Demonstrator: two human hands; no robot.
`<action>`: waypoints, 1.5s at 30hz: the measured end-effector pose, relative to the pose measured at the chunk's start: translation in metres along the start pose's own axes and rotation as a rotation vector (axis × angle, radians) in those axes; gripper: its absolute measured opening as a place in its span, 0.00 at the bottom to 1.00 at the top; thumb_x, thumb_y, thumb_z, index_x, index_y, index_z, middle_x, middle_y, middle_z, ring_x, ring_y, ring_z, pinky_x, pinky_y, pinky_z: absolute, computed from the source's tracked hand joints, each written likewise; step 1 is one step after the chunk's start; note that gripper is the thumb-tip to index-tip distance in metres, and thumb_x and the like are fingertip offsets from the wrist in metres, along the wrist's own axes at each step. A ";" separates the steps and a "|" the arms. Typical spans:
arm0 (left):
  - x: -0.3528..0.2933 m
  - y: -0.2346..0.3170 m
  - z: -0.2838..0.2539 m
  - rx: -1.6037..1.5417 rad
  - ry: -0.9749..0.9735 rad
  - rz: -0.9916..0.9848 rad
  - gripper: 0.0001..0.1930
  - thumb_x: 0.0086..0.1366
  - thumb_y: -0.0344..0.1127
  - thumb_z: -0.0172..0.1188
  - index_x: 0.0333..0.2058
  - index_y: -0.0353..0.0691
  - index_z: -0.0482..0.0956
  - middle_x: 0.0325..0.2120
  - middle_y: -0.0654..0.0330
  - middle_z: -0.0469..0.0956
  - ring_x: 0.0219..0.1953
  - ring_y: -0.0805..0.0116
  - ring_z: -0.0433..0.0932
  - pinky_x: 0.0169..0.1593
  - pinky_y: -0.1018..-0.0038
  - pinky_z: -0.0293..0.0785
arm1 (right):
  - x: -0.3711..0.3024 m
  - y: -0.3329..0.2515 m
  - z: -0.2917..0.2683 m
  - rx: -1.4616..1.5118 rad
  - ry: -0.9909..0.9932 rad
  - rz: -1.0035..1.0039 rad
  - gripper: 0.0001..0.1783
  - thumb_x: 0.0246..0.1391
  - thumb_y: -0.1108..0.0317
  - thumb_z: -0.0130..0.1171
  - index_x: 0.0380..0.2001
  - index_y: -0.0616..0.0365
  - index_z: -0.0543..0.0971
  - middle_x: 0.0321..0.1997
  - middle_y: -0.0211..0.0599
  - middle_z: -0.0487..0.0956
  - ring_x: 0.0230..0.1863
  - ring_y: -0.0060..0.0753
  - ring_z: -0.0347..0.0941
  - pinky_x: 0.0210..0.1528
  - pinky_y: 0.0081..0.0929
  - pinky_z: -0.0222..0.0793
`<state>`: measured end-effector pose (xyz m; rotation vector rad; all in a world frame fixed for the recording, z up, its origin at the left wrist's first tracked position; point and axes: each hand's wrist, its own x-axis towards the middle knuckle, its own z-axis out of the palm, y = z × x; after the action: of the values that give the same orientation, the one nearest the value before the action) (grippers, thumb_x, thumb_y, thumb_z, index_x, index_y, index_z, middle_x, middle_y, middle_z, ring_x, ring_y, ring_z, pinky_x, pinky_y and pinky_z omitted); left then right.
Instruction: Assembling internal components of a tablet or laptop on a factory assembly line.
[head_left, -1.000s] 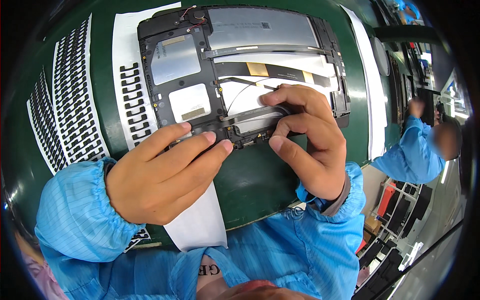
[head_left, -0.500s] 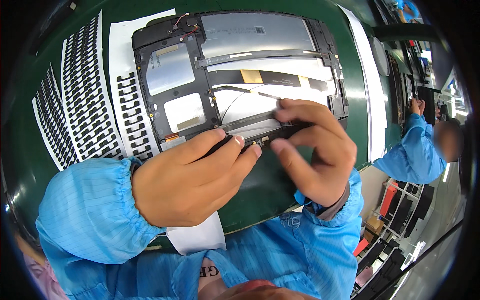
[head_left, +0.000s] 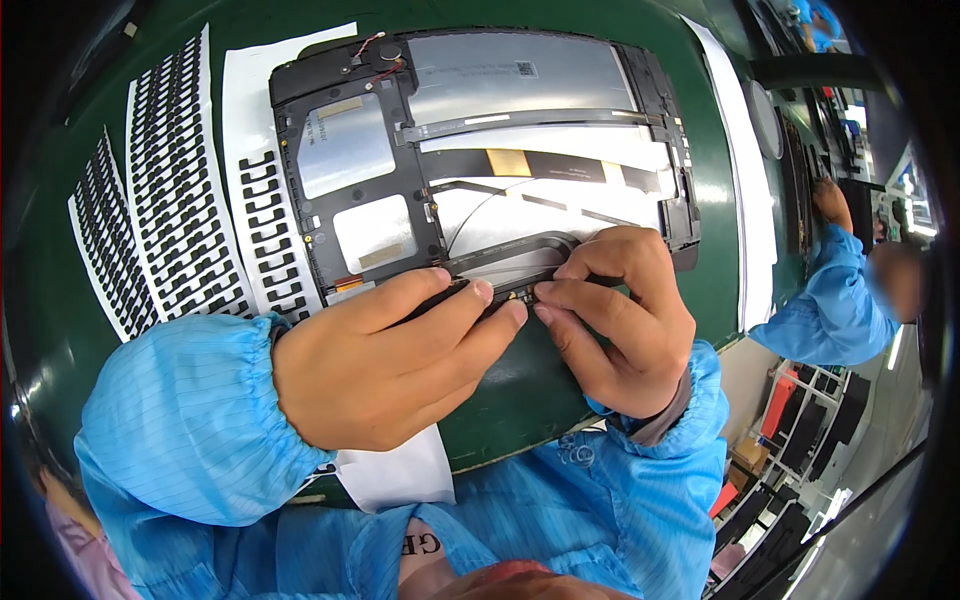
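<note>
An opened tablet-like device (head_left: 372,108) lies on the table, its black frame and silver battery panels showing. My left hand (head_left: 395,350) reaches over its near edge, fingers bent and fingertips gripping the frame there. At the same edge, just right of the left fingertips, my right hand (head_left: 625,325) is closed in a pinch on a dark ribbon cable (head_left: 500,247). The cable arches up between the hands. Small connector parts show between my fingertips; the cable's end is hidden by the right fingers.
Sheets of black die-cut stickers (head_left: 180,180) lie left of the device. White paper (head_left: 745,190) runs along the table's right side, and another paper piece (head_left: 400,470) is at the near edge. A co-worker in a blue sleeve (head_left: 825,315) sits at right, beside racks (head_left: 800,420).
My right fingers have come together in a pinch at the near edge, and the ribbon cable now bows upward in a loop. My left hand has hardly moved.
</note>
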<state>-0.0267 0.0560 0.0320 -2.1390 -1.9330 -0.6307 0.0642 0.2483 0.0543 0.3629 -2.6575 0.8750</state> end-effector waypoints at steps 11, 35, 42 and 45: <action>-0.002 0.007 0.006 0.076 0.043 -0.005 0.13 0.47 0.32 0.51 0.31 0.33 0.76 0.41 0.57 0.70 0.41 0.64 0.67 0.41 0.72 0.64 | 0.004 -0.009 0.010 -0.253 0.013 -0.280 0.13 0.21 0.81 0.58 0.21 0.67 0.74 0.27 0.39 0.71 0.30 0.39 0.66 0.31 0.31 0.61; -0.079 -0.023 -0.025 0.037 -0.024 -0.506 0.22 0.48 0.30 0.59 0.44 0.28 0.69 0.45 0.46 0.67 0.50 0.52 0.65 0.53 0.65 0.62 | 0.121 -0.023 0.108 -0.264 0.044 -0.274 0.03 0.30 0.76 0.55 0.14 0.66 0.76 0.40 0.47 0.73 0.46 0.45 0.64 0.48 0.37 0.58; -0.076 -0.023 -0.028 0.070 0.024 -0.461 0.20 0.47 0.29 0.59 0.41 0.27 0.71 0.42 0.46 0.69 0.49 0.52 0.66 0.52 0.68 0.64 | 0.123 -0.017 0.117 -0.198 0.137 -0.261 0.05 0.30 0.76 0.53 0.15 0.66 0.77 0.37 0.48 0.75 0.42 0.45 0.66 0.46 0.34 0.59; -0.074 -0.020 -0.029 0.064 -0.017 -0.491 0.21 0.47 0.29 0.59 0.42 0.28 0.70 0.44 0.46 0.68 0.50 0.53 0.65 0.52 0.68 0.63 | 0.123 -0.021 0.111 -0.086 0.156 -0.163 0.04 0.28 0.73 0.58 0.13 0.64 0.75 0.36 0.48 0.74 0.42 0.48 0.66 0.45 0.34 0.61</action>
<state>-0.0558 -0.0202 0.0226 -1.6363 -2.4701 -0.6148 -0.0654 0.1466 0.0266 0.4635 -2.4734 0.7069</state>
